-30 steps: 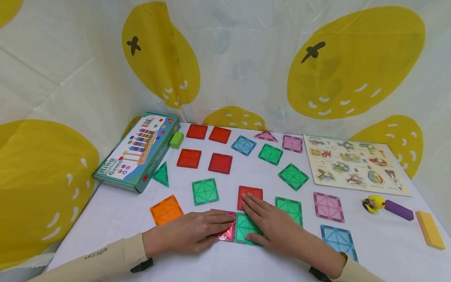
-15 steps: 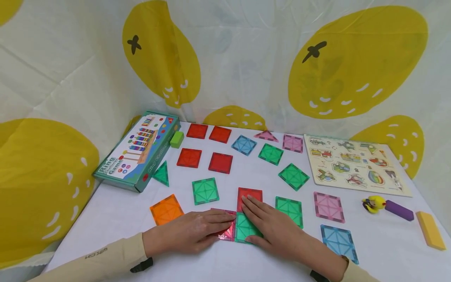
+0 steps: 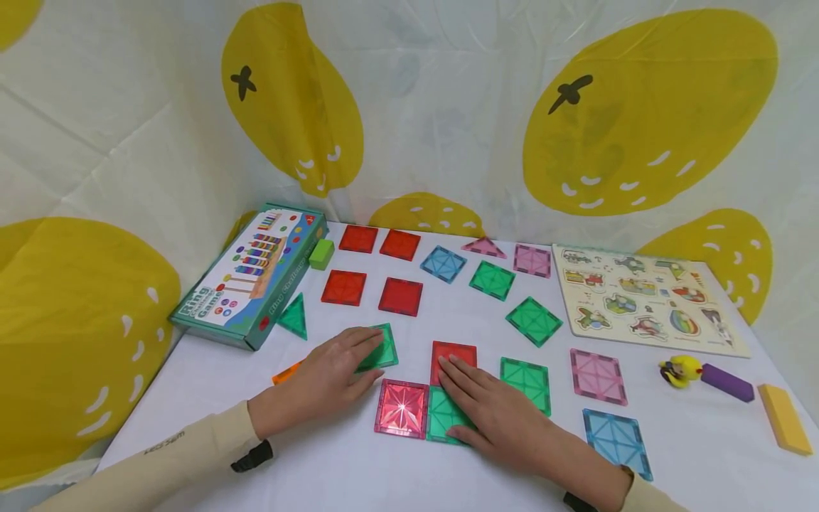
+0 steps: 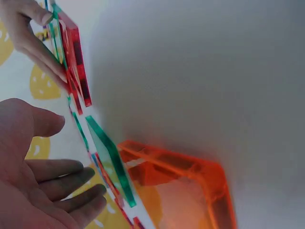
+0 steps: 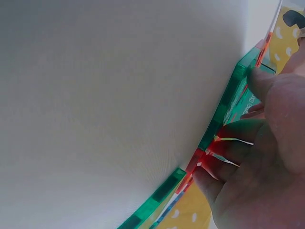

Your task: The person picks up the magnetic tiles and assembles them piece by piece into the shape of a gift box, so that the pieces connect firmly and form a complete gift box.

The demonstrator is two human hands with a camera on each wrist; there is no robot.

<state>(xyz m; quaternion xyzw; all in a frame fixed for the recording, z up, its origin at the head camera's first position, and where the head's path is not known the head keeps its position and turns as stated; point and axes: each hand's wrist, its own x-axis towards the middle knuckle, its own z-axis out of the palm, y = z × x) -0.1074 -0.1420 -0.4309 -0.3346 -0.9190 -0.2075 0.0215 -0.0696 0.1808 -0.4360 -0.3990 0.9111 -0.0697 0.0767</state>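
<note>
A fruit-printed curtain (image 3: 435,107) rises behind the white tabletop (image 3: 409,476) and meets its far edge; the side edges slant outward toward the front. A puzzle board (image 3: 659,302) lies flat at the far right, its pieces in their places. At the far left a ring game box (image 3: 249,270) sits with its lid on, so its contents cannot be seen.

The right hand (image 3: 495,409) lies flat, fingers straight and thumb set apart, resting on a green tile (image 3: 441,423) and on a red tile (image 3: 456,348) joined to its far edge. A crimson tile (image 3: 402,409) meets the green one's left edge. The left hand (image 3: 329,377) extends loose fingers, thumb apart, over a second green tile (image 3: 386,348); whether it touches cannot be told. White surface separates that tile from the crimson one, and an orange tile (image 3: 286,372) is mostly hidden by this hand. To the right of the right hand, a third green tile (image 3: 526,380), a pink tile (image 3: 598,377) and a blue tile (image 3: 616,441) stand apart from one another.

A yellow block (image 3: 785,419) lies near the right edge, a purple block (image 3: 727,382) beside it, and a small figure (image 3: 680,371) just beyond that.
</note>
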